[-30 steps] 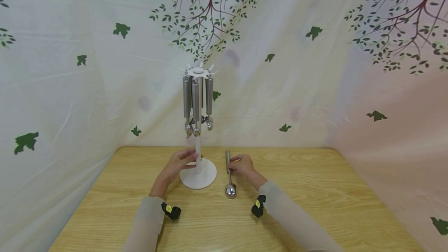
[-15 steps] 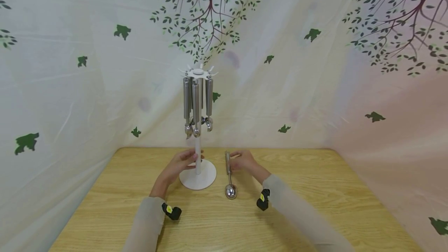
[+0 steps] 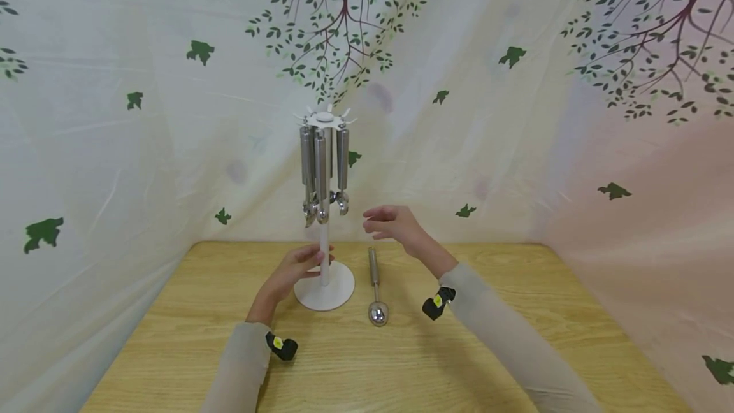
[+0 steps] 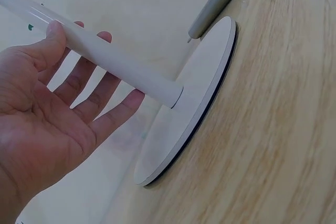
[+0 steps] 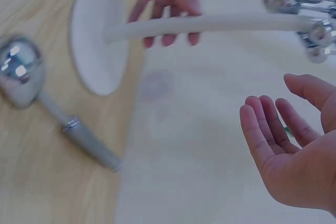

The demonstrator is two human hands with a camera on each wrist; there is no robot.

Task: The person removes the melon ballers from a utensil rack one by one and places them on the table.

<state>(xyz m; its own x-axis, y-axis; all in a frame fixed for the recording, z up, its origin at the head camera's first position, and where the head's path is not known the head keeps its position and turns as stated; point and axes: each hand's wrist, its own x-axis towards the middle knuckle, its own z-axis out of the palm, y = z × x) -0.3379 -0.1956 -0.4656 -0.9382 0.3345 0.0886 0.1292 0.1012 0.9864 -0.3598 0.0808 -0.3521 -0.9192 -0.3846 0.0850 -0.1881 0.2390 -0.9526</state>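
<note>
Head view: scoop [image 3: 375, 278] lies on the counter [image 3: 459, 362] just right of the stand [image 3: 325, 236], not touching it. Bowl [image 3: 378, 314] points to the person, handle [image 3: 373, 263] points away. Looks all metal: stiff, some heft, probably bowl-heavy. Polished bowl likely slick; duller handle should hold better. Not fragile, but round handle could roll in the fingers. I'd take it by the handle, a bit toward the bowl for balance.

Left-hand grip [image 3: 291, 273] is on the stand's pole, low, just above its round base [image 3: 339, 295]: thumb one side, fingers round the other, light hold. Stand reads as stiff and upright; guess it's top-heavy with that load, so a low hold steadies the foot but does little against tipping. Smooth white pole could slip under light pressure.

Right-hand grip [image 3: 398, 227] hangs in the air right of the stand, past the handle end, fingers loosely bent, thumb apart, holding nothing.

Hanging tools [image 3: 322, 171] sit round the stand's top; they'd swing if bumped. Backdrop [image 3: 487, 152] behind the stand.

Diff vs a second ago: right-hand grip was at the handle, now up and clear of it. Scoop hasn't visibly shifted. Left-hand grip same spot on the pole.
</note>
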